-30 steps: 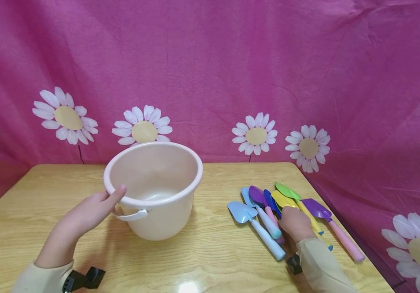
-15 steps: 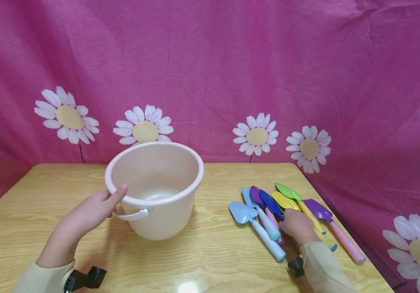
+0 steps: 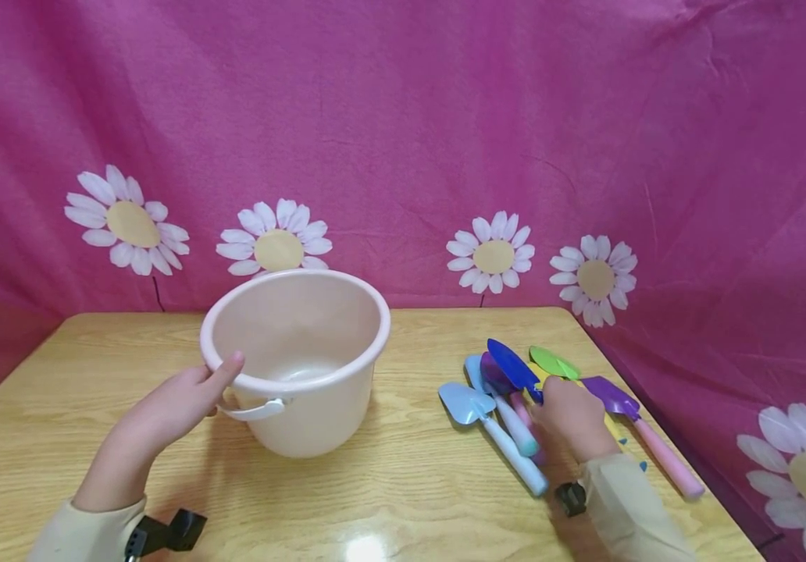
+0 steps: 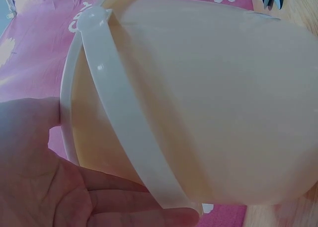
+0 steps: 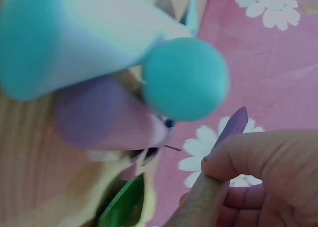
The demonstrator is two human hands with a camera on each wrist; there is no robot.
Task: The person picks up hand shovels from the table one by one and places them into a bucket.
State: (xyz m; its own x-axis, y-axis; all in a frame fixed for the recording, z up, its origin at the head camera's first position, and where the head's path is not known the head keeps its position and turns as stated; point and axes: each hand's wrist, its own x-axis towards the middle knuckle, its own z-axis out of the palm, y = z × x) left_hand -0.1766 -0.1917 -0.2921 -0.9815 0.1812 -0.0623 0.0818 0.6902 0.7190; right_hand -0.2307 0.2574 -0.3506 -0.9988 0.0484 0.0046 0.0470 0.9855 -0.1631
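Observation:
My left hand (image 3: 171, 406) grips the near-left rim of a pale pink bucket (image 3: 315, 417), thumb over the rim. In the left wrist view its fingers lie beneath the white bucket handle (image 4: 124, 117). At the right, my right hand (image 3: 575, 421) holds a dark blue trowel (image 3: 511, 364), its blade raised over the other trowels. Beside that hand lie a light blue trowel (image 3: 466, 403), a purple one (image 3: 493, 371) and a green one (image 3: 554, 362). Yellow trowel parts are mostly hidden under the hand. Farthest right is a purple trowel with a pink handle (image 3: 666, 459).
The bucket stands on a wooden table (image 3: 417, 484), with nothing seen inside it. A pink cloth with printed daisies (image 3: 403, 156) hangs behind the table and along its right side. Trowel handle ends (image 5: 186, 78) fill much of the right wrist view.
My right hand has risen slightly, lifting the dark blue trowel so that its blade now stands above the pile. My left hand and the bucket have stayed in place.

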